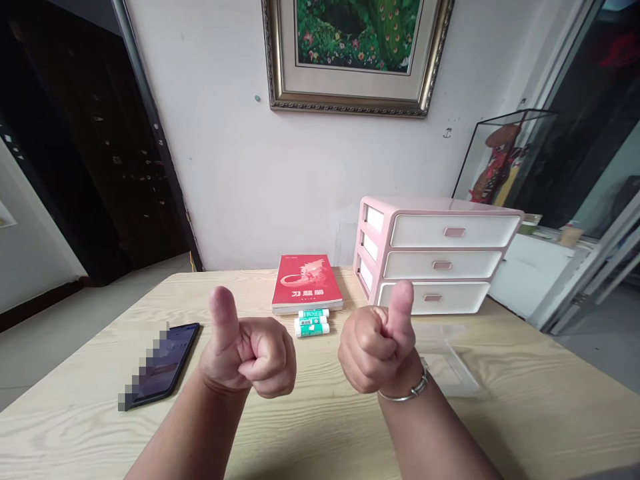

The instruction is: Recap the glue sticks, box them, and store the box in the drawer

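Both of my hands are raised over the wooden table, each in a fist with the thumb pointing up. My left hand (250, 350) holds nothing, its fingers curled in. My right hand (380, 343), with a silver bangle (407, 392) on the wrist, is likewise closed around nothing. Between and beyond them lie several green and white glue sticks (313, 322), side by side. Just behind these is a red book (309, 280), flat on the table. A clear plastic tray or lid (457, 370) lies to the right, partly hidden by my right hand.
A pink and white drawer unit (440, 247) with three shut drawers stands at the back right. On the left lies a dark phone (173, 363), partly blurred out. The table (300, 433) meets a white wall with a framed picture (350, 100). A glass case (505, 160) stands farther right.
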{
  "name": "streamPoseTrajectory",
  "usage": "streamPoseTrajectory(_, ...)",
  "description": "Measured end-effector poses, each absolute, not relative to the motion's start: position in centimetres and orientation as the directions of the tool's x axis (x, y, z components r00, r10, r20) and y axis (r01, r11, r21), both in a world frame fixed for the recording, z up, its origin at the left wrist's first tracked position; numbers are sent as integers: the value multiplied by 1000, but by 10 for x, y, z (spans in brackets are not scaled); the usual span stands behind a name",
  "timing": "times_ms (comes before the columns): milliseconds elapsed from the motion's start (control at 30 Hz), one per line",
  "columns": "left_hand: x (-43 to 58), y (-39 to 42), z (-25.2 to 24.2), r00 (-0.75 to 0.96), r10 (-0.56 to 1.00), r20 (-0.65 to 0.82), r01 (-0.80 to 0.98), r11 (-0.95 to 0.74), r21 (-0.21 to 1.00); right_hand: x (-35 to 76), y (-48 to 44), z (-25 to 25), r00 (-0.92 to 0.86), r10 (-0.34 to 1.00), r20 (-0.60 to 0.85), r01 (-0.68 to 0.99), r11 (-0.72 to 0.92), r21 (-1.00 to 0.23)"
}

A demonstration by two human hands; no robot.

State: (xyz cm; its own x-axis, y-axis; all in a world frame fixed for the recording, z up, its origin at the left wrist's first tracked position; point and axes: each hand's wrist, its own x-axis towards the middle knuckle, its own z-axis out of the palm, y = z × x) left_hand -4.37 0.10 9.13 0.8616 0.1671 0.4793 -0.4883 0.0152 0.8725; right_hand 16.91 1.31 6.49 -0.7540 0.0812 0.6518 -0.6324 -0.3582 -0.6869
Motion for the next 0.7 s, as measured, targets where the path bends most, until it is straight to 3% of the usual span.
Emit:
streamPoseTrajectory(100, -45, 7, 82, 848, 247, 470, -489, 21, 872, 172, 19, 70, -747, 166, 643, -661, -288, -693)
streamPoseTrajectory(167, -47, 15, 74, 821, 388, 419, -432, -56, 900, 176, 25, 72, -757, 398, 517, -603, -122, -789)
streamPoseTrajectory(233, -47, 24, 64, 714, 630, 307, -221, -213, 952, 181, 30, 69, -587, 727, 355, -407, 114, -906)
streamPoseTrajectory(300, -43, 35, 52, 483, 851, 207, 193, -334, 922, 187, 34, 60, -233, 934, 271, -25, 273, -962)
streamPoseTrajectory(367, -34, 45, 37, 288, 934, 211, 567, -343, 749, 194, 37, 45, 39, 954, 298, 372, 263, -890)
streamPoseTrajectory(467, -16, 55, 12, 268, 919, 289, 771, -384, 508, 203, 38, 20, 156, 937, 311, 686, 124, -717)
streamPoseTrajectory(600, 4, 59, -16, 341, 885, 317, 884, -417, 212, 211, 38, 0, 163, 957, 239, 765, 31, -643)
streamPoseTrajectory(700, 11, 61, -28, 331, 893, 306, 918, -379, 114, 212, 41, -4, 155, 965, 212, 772, 16, -636)
